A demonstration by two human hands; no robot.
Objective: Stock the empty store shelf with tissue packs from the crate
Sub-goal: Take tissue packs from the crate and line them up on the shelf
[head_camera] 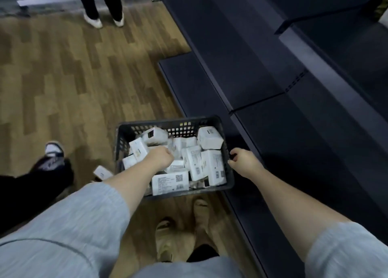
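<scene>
The tissue packs [170, 182] lie jumbled in the crate [230, 172], which sits on the floor just left of the dark shelf [273, 131], near the person's feet. They look light and soft under a slick wrapper, so a pack should give when squeezed and may slide out of a loose pinch; taking one across its narrow sides, thumb against fingers, seems the safest hold (two at once would likely slip). The left hand [160, 157] reaches down into the middle of the pile with fingers curled among the packs, but whether it has closed on one I cannot tell. The right hand [243, 159] has its fingers curled at the crate's right rim and appears to grip it. One stray pack [102, 172] lies on the wooden floor [63, 78] just left of the crate. The shelf boards in view carry nothing. Another person's legs [102, 5] stand far off.
</scene>
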